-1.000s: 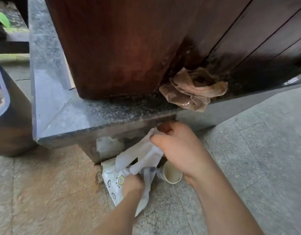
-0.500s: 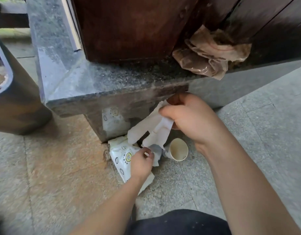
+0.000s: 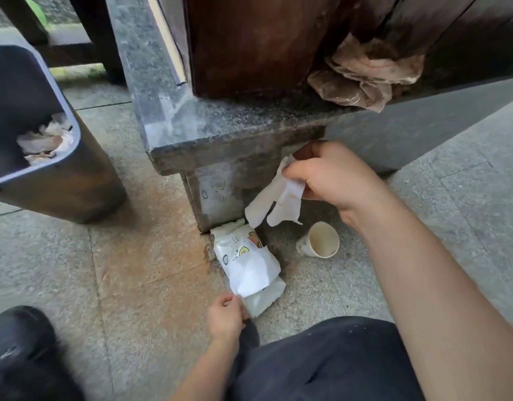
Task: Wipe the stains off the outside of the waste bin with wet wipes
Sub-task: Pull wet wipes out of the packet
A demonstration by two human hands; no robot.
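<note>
i see only part of the waste bin (image 3: 55,169), cut off at the frame edge well left of both hands. my right hand (image 3: 333,180) pinches a hanging wet wipe (image 3: 275,202); below it my left hand (image 3: 226,315) pinches a sheet at the wipes pack (image 3: 246,261). a paper cup (image 3: 318,240) lies just beside.

Grey stone floor (image 3: 76,285) (rust-stained) meets a granite plinth (image 3: 220,123) under dark wood.

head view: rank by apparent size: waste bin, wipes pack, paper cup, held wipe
1. Dark grey plastic waste bin, cropped, nearer the camera.
2. White printed wet-wipes pack.
3. White wet wipe in the right hand, close to the pack.
4. Small beige paper cup.
</note>
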